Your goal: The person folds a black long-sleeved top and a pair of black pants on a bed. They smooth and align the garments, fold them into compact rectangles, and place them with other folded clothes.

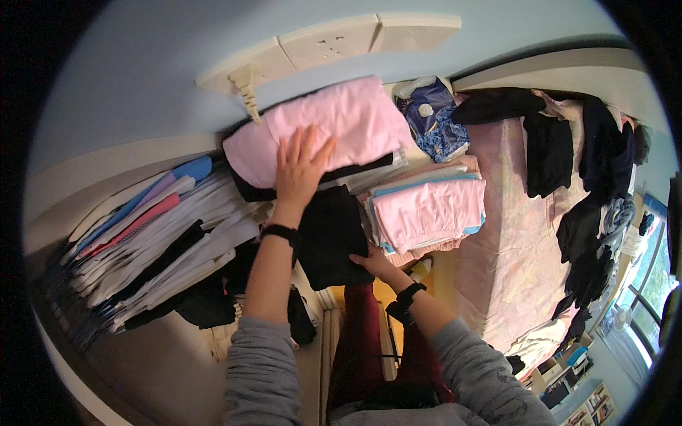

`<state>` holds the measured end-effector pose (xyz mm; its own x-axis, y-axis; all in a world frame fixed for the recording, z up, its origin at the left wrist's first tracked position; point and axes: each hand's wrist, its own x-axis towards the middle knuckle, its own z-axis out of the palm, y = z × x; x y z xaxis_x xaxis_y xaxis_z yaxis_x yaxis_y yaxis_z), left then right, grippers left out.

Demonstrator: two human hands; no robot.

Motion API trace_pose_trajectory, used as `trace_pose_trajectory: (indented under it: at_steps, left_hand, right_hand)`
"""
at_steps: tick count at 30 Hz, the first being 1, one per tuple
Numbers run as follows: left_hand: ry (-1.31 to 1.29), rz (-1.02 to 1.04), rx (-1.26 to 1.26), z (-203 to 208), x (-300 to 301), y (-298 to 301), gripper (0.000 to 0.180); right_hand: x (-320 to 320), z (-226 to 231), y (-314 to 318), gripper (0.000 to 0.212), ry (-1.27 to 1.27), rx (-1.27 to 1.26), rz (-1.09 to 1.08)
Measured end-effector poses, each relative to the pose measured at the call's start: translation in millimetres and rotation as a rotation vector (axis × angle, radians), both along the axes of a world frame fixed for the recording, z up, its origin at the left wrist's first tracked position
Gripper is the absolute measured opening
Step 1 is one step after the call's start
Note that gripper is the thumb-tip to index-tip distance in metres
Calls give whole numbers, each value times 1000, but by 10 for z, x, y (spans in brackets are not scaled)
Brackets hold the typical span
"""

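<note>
My left hand point(301, 172) rests with spread fingers on a folded pink garment point(348, 113), which lies on a dark folded cloth against the wall. Nearer to me is a black folded garment point(328, 231). The thumb and fingers of my right hand point(379, 264) grip its lower right edge; the fingers beneath are partly hidden. Just right of it sits a stack of folded clothes point(430, 213) in pink, light blue and white.
Hanging clothes point(163, 248) crowd the left side. Wall sockets with a plug point(245, 82) are above the pink garment. A blue patterned bundle point(430, 117) sits at the back. On the right, dark clothes point(550, 153) lie across a bed with a floral cover point(497, 241).
</note>
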<state>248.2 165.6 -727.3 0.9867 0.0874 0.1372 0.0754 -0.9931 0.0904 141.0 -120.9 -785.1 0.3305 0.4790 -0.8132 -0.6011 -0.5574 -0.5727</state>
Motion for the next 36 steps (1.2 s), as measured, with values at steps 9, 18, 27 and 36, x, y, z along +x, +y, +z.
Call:
trace_pose_trajectory:
  at_steps: [9,18,27,36]
  left_hand:
    - [-132,84,-200,229,-384,-81,67]
    - [-12,1033,-1072,-255,-1720,-405,60]
    - [-153,1067,-1612,138,-1717,-217,49]
    - [-156,736,-506,354,-1048,103,41]
  right_hand:
    - [-149,-203,-38,65,-94,107,-46]
    - [-171,11,35,61,-110,126,-54]
    - [-28,416,74,55,6,255,-55]
    - [64,324,387,71,-421,-219,76]
